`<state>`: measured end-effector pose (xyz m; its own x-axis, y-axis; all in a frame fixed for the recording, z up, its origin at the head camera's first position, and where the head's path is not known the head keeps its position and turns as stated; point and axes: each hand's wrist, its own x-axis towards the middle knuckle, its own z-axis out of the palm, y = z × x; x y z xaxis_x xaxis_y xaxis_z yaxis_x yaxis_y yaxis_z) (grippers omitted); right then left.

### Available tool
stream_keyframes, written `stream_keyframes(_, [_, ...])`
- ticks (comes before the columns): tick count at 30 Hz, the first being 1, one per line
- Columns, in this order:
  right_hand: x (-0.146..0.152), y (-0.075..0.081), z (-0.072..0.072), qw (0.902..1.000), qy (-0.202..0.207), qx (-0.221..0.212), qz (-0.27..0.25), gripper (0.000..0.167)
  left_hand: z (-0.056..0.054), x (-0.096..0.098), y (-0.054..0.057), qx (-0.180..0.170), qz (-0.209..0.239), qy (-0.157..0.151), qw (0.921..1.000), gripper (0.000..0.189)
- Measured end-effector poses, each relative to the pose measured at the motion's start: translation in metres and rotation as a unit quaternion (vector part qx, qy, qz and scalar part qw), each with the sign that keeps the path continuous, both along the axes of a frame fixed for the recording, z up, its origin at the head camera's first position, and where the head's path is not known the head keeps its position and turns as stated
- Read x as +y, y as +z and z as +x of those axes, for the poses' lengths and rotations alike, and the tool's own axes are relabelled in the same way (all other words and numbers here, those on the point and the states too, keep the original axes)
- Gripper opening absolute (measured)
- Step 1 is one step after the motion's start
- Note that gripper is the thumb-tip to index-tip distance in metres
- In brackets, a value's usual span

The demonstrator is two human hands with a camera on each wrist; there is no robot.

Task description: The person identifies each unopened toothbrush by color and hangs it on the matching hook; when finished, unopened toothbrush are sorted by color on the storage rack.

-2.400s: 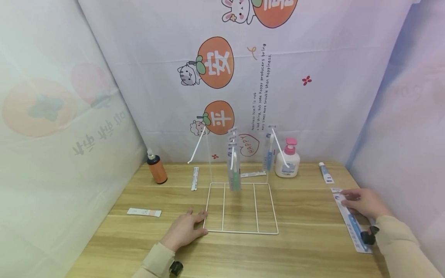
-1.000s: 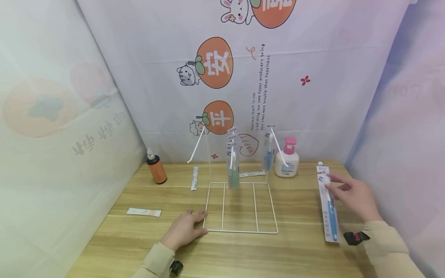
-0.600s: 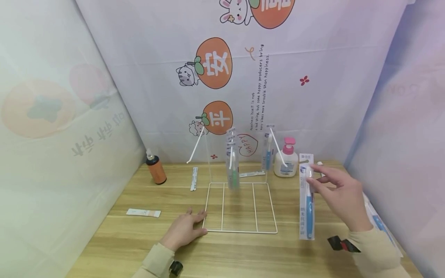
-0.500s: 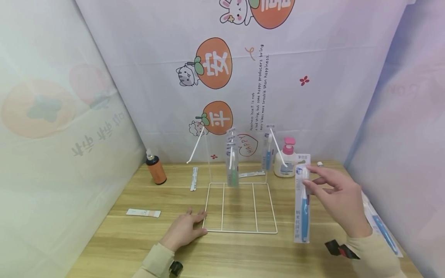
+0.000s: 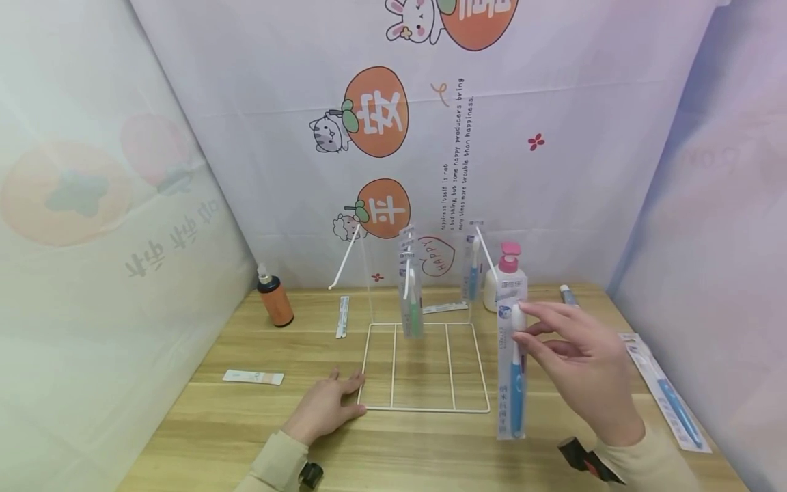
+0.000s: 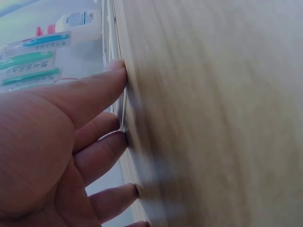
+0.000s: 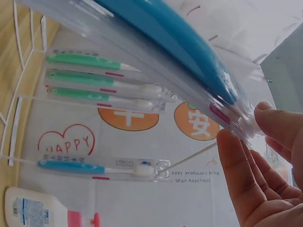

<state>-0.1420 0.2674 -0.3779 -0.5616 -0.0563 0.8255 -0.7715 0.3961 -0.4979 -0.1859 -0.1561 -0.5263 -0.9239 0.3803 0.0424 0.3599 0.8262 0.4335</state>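
Observation:
My right hand [image 5: 581, 369] pinches a packaged blue toothbrush [image 5: 516, 406] near its head, holding it upright off the table, right of the white wire rack [image 5: 424, 411]. In the right wrist view the blue handle [image 7: 175, 42] fills the top. My left hand [image 5: 328, 404] rests with spread fingers at the rack's front left corner; the left wrist view shows its fingertips on the table by the wire. Three packaged green toothbrushes [image 7: 85, 78] hang on the rack's middle hook. A packaged blue toothbrush [image 5: 474, 273] hangs on the right hook. The left hook [image 5: 346, 256] bears nothing.
Another packaged blue toothbrush [image 5: 673, 403] lies at the table's right edge. Behind stand a pink-topped pump bottle [image 5: 509, 251] and an orange bottle [image 5: 276, 301]. A tube [image 5: 568, 296] and slim packets, one at the left [image 5: 253, 377], lie around the rack. Cloth walls enclose the table.
The right hand has picked up a packaged blue toothbrush from the table's right side and carried it left towards the rack. Another like it now shows there. The left hand has stayed put.

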Motion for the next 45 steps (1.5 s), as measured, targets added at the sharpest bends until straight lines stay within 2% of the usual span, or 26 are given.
stream_keyframes(11, [-0.008, -0.013, -0.017, 0.9993, -0.008, 0.036, 0.005, 0.061, 0.000, 0.000, -0.002, -0.003, 0.004, 0.002, 1.0000, 0.064])
stream_keyframes(21, [-0.017, -0.024, -0.047, 0.9984, -0.040, 0.041, 0.007, 0.054, 0.001, 0.000, -0.001, -0.001, 0.003, -0.003, 1.0000, 0.065])
stream_keyframes(35, [-0.029, -0.031, -0.111, 0.9926, -0.096, 0.074, -0.011, 0.044, 0.001, -0.001, 0.000, -0.002, 0.000, -0.002, 1.0000, 0.065])
stream_keyframes(40, [-0.031, -0.032, -0.128, 0.9905, -0.112, 0.077, -0.020, 0.042, 0.000, -0.001, -0.001, -0.002, -0.002, -0.002, 1.0000, 0.064])
stream_keyframes(45, [-0.032, -0.034, -0.142, 0.9915, -0.108, 0.070, -0.021, 0.037, 0.001, 0.000, 0.001, -0.006, 0.005, -0.002, 1.0000, 0.064])
